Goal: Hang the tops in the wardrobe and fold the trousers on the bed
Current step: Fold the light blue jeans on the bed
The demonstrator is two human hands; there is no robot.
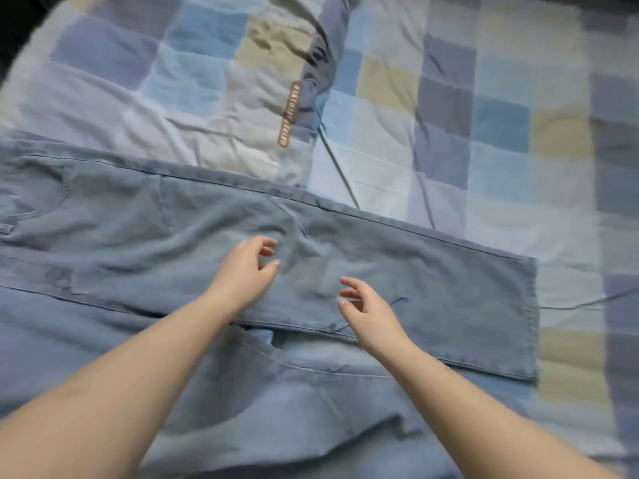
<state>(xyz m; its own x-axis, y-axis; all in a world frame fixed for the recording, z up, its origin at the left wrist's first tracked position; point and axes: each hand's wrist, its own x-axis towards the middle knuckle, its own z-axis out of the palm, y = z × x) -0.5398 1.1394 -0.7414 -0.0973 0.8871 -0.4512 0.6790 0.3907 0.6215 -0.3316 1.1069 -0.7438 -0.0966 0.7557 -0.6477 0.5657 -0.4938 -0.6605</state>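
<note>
Denim jeans (345, 271) are spread across the bed (484, 133), hem at 3 o'clock. Both hands, left (243, 274) and right (366, 312), hover mid-leg with fingers loosely curled, nothing held. Creases should be smoothed outward before the leg is folded.

1 pair of light blue jeans (397, 281), 1 checked quilt (484, 133), 1 brown label strip (288, 114) on the quilt, 2 bare hands: left hand (247, 271), right hand (366, 312)
</note>
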